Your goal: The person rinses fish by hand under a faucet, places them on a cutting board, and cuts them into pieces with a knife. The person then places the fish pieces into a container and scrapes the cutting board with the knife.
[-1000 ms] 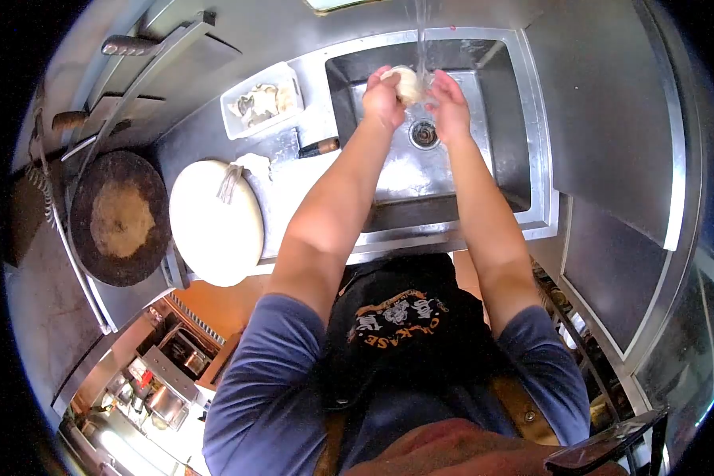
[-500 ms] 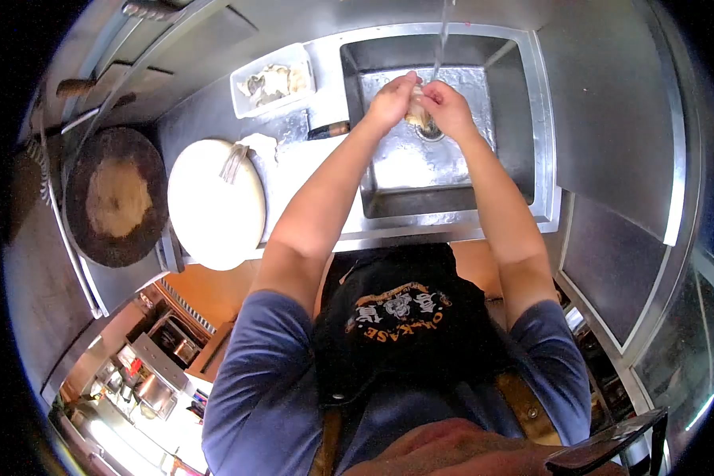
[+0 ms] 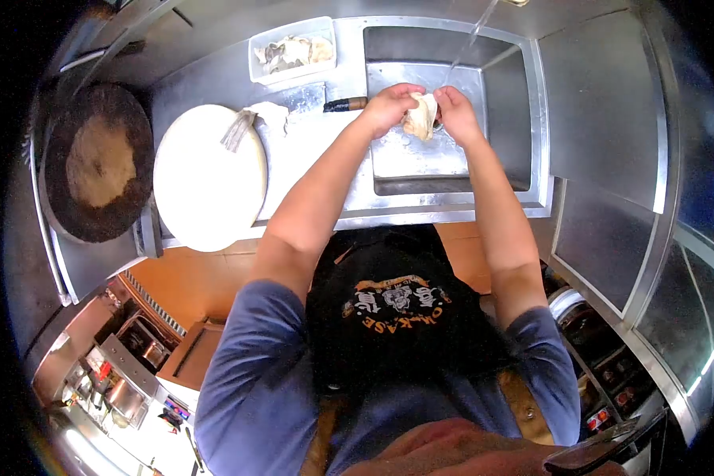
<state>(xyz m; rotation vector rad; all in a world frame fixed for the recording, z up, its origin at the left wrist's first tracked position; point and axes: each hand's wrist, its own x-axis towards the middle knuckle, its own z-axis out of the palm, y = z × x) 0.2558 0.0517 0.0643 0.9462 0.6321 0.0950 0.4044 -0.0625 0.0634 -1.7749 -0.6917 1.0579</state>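
Note:
Over the sink (image 3: 385, 170), my left hand (image 3: 390, 109) grips a pale cream, soft, floppy piece of food (image 3: 420, 119) from its left side. My right hand (image 3: 458, 117) pinches the same piece at its upper right edge. The piece hangs between the fingers, its kind not clear to me. A thin stream of water (image 3: 474, 36) runs down close to my right hand. Behind the counter's left part stands a white plastic container (image 3: 293, 75) with similar pale, dark-edged pieces (image 3: 295, 52) in it.
Left of the sink lies a broad-bladed knife with a dark and brown handle (image 3: 347, 105). A round white board (image 3: 206, 190) bears a grey strip-like thing (image 3: 237, 131), beside a white cloth-like piece (image 3: 271, 116). Farther left is a dark round thing with a brown middle (image 3: 99, 163).
The pale piece is raised toward me and spread more openly between my hands. My right hand has turned upward. The whole view has shifted slightly, and the water stream now slants more.

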